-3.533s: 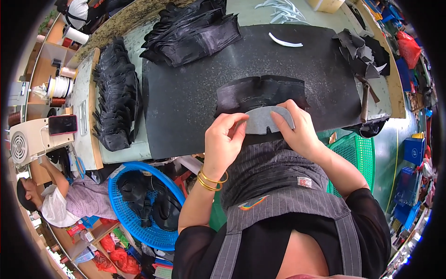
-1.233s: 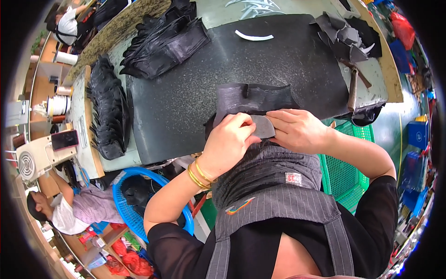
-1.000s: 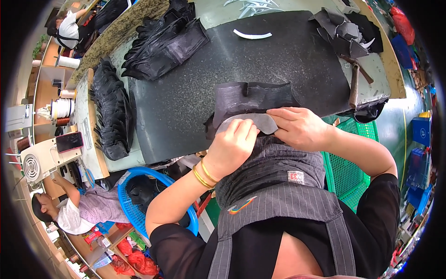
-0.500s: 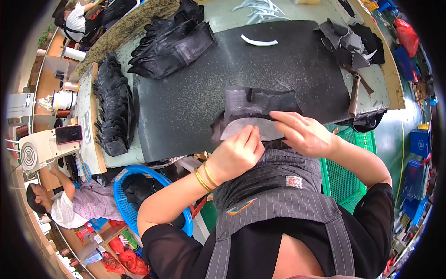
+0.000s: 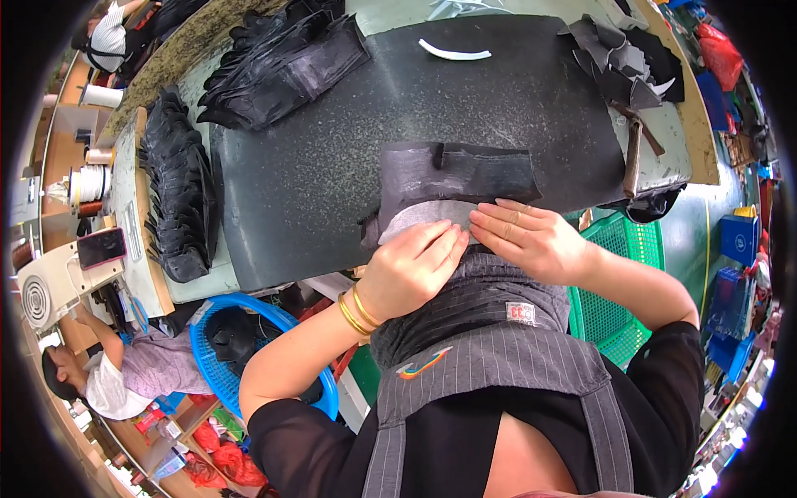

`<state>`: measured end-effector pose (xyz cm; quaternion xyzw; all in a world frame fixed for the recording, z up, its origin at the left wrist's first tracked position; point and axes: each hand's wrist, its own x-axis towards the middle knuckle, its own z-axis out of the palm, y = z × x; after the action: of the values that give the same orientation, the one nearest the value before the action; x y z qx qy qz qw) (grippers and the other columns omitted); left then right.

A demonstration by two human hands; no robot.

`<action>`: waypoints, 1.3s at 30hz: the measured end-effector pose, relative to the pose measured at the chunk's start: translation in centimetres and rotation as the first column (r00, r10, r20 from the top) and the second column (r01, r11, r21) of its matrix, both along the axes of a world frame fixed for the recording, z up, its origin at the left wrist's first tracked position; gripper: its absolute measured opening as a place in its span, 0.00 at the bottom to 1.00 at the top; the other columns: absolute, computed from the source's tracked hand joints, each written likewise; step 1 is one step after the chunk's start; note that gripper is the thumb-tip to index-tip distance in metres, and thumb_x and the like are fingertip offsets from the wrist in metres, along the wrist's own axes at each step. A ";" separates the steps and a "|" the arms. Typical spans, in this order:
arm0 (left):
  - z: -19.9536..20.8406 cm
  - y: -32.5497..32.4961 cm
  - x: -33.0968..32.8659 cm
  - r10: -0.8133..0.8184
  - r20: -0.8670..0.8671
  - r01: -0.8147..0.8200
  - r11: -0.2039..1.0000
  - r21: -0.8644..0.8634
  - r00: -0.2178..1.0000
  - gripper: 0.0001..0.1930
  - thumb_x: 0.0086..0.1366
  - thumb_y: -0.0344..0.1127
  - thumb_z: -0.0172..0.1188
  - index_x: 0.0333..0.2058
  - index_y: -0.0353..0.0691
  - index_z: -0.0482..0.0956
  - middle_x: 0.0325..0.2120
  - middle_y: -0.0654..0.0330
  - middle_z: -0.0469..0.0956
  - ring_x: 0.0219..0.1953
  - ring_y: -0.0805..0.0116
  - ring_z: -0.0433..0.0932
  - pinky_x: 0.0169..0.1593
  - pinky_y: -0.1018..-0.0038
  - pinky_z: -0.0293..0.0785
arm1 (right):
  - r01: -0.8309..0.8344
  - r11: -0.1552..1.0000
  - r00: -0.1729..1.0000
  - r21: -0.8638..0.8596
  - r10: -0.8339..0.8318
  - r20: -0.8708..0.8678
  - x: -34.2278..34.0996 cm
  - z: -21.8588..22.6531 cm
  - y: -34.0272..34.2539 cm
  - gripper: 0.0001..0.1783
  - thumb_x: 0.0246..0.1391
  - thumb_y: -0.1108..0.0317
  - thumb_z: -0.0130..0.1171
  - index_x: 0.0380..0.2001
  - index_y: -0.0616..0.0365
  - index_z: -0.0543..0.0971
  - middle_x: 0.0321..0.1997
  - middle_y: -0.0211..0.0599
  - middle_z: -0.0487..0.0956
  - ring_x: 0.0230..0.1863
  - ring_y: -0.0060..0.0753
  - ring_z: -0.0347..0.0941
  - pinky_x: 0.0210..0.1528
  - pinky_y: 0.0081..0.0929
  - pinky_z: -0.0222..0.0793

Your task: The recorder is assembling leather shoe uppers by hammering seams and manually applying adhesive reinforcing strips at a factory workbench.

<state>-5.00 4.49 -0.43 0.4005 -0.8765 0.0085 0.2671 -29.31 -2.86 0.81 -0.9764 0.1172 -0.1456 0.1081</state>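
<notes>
At the near edge of the black work mat [image 5: 315, 195] lies a dark leather-like piece [image 5: 411, 173] with a raised fold near its middle. A light grey, curved-edged lining piece [image 5: 432, 213] overlaps its near side. My left hand [image 5: 418, 270] pinches the grey piece's near edge, fingertips and thumb together. Beside it my right hand [image 5: 531, 241] lies palm down, its fingers stretched flat over the right end of the grey piece. My fingers cover that piece's lower edge.
Stacked black pieces [image 5: 286, 62] and a row of black pieces [image 5: 178, 187] lie left. A white curved strip [image 5: 455, 54] is at the back; scraps [image 5: 610, 62] and a hammer [image 5: 633, 158] sit right. Blue [image 5: 199, 349] and green baskets [image 5: 614, 290] stand below.
My right hand has slid slightly left and down, closer to my left hand, with its fingers flatter on the grey piece. The whole view has shifted a little.
</notes>
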 end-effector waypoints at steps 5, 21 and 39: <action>-0.1 0.8 0.0 0.157 -0.181 -0.147 0.987 0.070 0.971 0.14 0.52 0.27 0.63 0.40 0.42 0.86 0.35 0.61 0.82 0.39 0.65 0.81 0.40 0.70 0.80 | 0.001 0.929 0.987 0.371 -0.060 0.149 0.6 0.2 -0.7 0.23 0.49 0.64 0.68 0.48 0.62 0.79 0.53 0.48 0.79 0.56 0.49 0.76 0.61 0.42 0.72; 6.7 -0.5 2.3 0.669 -0.728 0.453 0.700 0.551 -0.149 0.11 0.66 0.24 0.62 0.46 0.32 0.75 0.42 0.58 0.81 0.45 0.72 0.79 0.54 0.75 0.75 | -0.275 -0.361 0.806 0.891 -0.592 0.008 8.6 4.5 -3.6 0.23 0.45 0.78 0.73 0.47 0.61 0.80 0.43 0.33 0.83 0.44 0.27 0.79 0.51 0.29 0.76; 3.2 1.5 0.3 0.311 0.142 -0.313 0.950 -0.009 0.940 0.19 0.57 0.34 0.57 0.46 0.34 0.79 0.42 0.55 0.79 0.46 0.59 0.77 0.52 0.64 0.73 | 0.632 0.681 0.636 0.369 -0.728 0.255 5.2 0.5 -13.5 0.06 0.57 0.70 0.58 0.33 0.62 0.79 0.34 0.37 0.80 0.38 0.34 0.78 0.40 0.31 0.75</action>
<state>-4.74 5.98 2.74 0.5345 -0.8187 0.0731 0.1968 -24.15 -16.39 1.29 -0.7887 0.4727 -0.3468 0.1848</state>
